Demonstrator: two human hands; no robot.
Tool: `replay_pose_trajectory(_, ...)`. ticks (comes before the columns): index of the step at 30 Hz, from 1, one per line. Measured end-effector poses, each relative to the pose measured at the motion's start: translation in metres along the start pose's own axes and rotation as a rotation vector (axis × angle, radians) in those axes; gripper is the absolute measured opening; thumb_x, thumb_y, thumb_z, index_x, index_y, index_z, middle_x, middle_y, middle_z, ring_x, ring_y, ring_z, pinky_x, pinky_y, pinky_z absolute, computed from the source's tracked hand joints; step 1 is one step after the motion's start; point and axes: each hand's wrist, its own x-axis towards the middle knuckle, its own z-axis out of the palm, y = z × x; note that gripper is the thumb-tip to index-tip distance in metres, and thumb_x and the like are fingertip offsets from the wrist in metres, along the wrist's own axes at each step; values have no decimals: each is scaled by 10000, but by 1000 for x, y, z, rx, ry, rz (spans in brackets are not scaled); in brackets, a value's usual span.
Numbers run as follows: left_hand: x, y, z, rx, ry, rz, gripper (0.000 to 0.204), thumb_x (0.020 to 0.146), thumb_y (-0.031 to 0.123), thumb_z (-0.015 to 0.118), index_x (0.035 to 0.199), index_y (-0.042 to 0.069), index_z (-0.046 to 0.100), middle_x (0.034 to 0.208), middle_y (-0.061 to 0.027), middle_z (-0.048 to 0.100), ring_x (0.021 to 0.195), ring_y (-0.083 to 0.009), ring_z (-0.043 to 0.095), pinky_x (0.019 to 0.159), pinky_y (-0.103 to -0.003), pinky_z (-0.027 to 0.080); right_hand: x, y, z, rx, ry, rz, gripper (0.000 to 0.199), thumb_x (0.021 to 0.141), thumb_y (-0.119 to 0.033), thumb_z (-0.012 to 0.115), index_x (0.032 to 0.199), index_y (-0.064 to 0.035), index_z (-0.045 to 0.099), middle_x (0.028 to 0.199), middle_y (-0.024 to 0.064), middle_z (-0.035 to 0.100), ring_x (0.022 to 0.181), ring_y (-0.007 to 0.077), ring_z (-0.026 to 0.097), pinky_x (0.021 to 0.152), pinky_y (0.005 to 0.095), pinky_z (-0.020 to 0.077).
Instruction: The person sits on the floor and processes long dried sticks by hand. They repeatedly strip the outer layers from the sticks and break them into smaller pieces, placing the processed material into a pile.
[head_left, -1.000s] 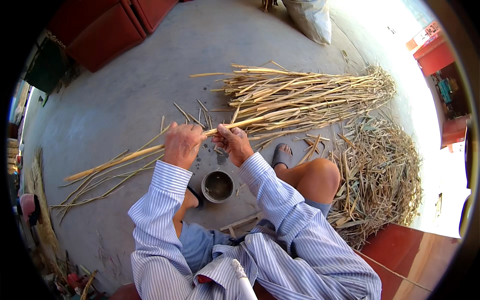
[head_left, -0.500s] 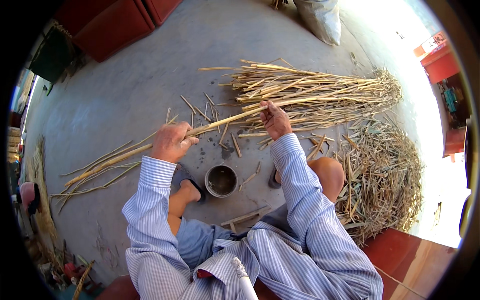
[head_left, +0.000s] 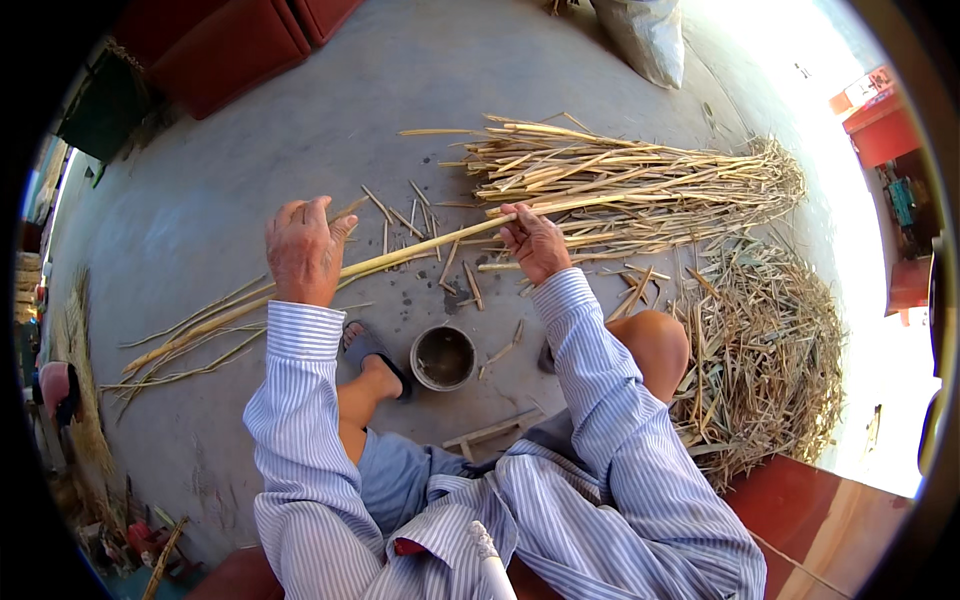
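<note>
The right hand (head_left: 538, 246) pinches a stalk (head_left: 430, 246), the left hand (head_left: 303, 258) apparently a strip (head_left: 352, 208). Few stems (head_left: 180, 377) lie toward the floor's (head_left: 270, 140) left edge; a thick bundle (head_left: 600, 165) seemingly remains.

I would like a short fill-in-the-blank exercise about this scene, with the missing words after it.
1. From the right hand, the long stalk slants down toward the picture's ____ side.
2. Of the left hand and the right hand, the one nearer to the large bundle of stalks is the ____ one.
3. The shirt sleeves are patterned with thin blue and white ____.
4. In the picture, the round bowl stands to the ____ of the heap of dry scraps.

Missing words: left; right; stripes; left.
</note>
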Motion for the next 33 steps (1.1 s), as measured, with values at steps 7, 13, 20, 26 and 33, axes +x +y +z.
replay_pose_trajectory(7, -15, 51, 23, -287, -425, 73, 252, 819, 303, 696, 828, 59, 631, 779, -118, 668, 724, -323, 624, 661, -434, 464, -26, 15, 56, 37, -41, 0, 187, 975, -174, 560, 1101, -36, 565, 1074, 100, 678, 870, 151, 669, 740, 263, 583)
replay_pose_trajectory(13, -20, 58, 23, -311, -296, 68, 220, 784, 254, 727, 731, 85, 596, 663, -103, 631, 621, -321, 606, 575, -442, 447, -29, 19, 52, 16, 42, -47, 178, 927, -227, 651, 986, -62, 619, 910, 55, 708, 741, 111, 657, 653, 236, 553)
replay_pose_trajectory(20, -28, 61, 29, -260, -218, 177, 237, 776, 271, 737, 728, 103, 578, 625, -65, 602, 601, -285, 595, 564, -411, 434, -29, 20, 50, -55, 155, 9, 223, 907, -260, 679, 961, -51, 625, 893, 69, 694, 691, 115, 637, 584, 234, 541)
replay_pose_trajectory(26, -25, 68, 19, -258, -176, 182, 202, 784, 246, 739, 764, 79, 627, 653, -104, 616, 609, -311, 602, 560, -419, 456, -20, 5, 29, -70, 120, 38, 214, 936, -246, 636, 984, -38, 621, 896, 75, 702, 699, 118, 653, 579, 227, 558)
replay_pose_trajectory(33, -4, 63, 1, -453, -509, -139, 360, 827, 346, 704, 703, 31, 583, 635, -160, 592, 588, -353, 586, 521, -448, 429, -21, 30, 9, 127, -59, -106, 208, 948, -188, 608, 1093, -41, 591, 989, 88, 690, 850, 152, 675, 702, 258, 594)
